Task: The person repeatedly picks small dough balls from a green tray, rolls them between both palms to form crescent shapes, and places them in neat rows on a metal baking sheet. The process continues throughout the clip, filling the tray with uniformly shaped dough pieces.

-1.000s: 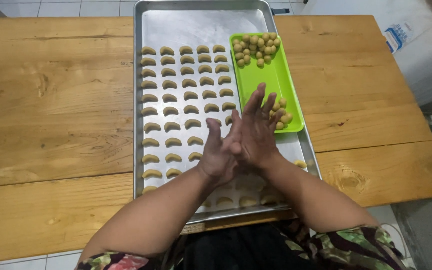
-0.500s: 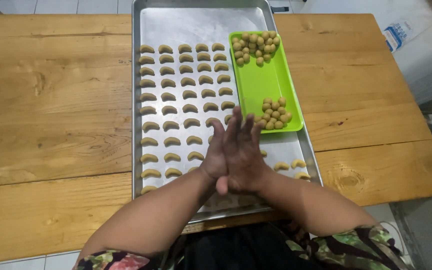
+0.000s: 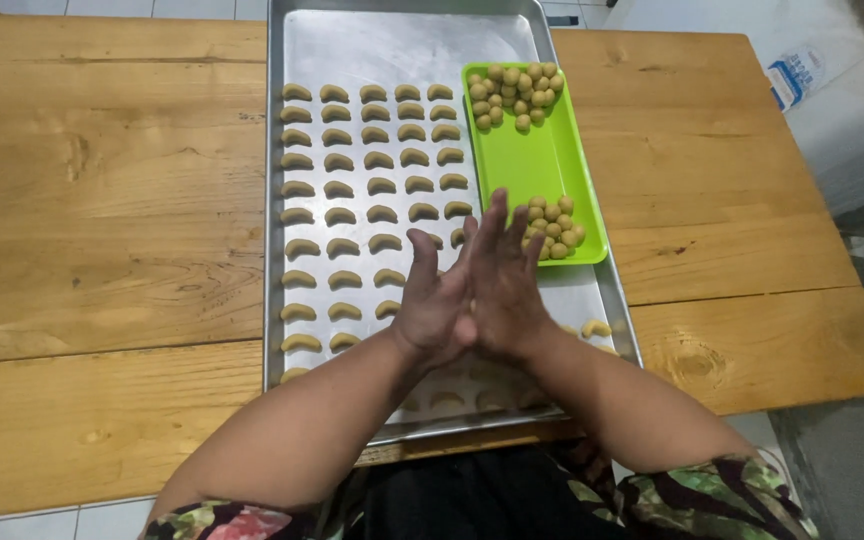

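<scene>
My left hand point(image 3: 430, 305) and my right hand point(image 3: 508, 275) are pressed palm to palm, fingers stretched forward, above the near part of a silver baking tray point(image 3: 402, 45). Anything between the palms is hidden. Rows of small crescent-shaped dough pieces point(image 3: 372, 160) fill the tray's left and middle. A bright green plastic tray point(image 3: 552, 160) lies on the baking tray's right side, with one pile of small dough balls point(image 3: 512, 95) at its far end and another pile point(image 3: 552, 228) at its near end, just past my right fingertips.
The baking tray rests on a wooden plank table point(image 3: 102, 200). A few more crescents point(image 3: 597, 328) lie by the tray's right rim near my right wrist. A tiled floor and a white object point(image 3: 792, 80) show beyond the table's right edge.
My palms have slid back and forth against each other. The right fingers drew back towards me, then pushed forward again towards the near pile of balls. The trays have not moved.
</scene>
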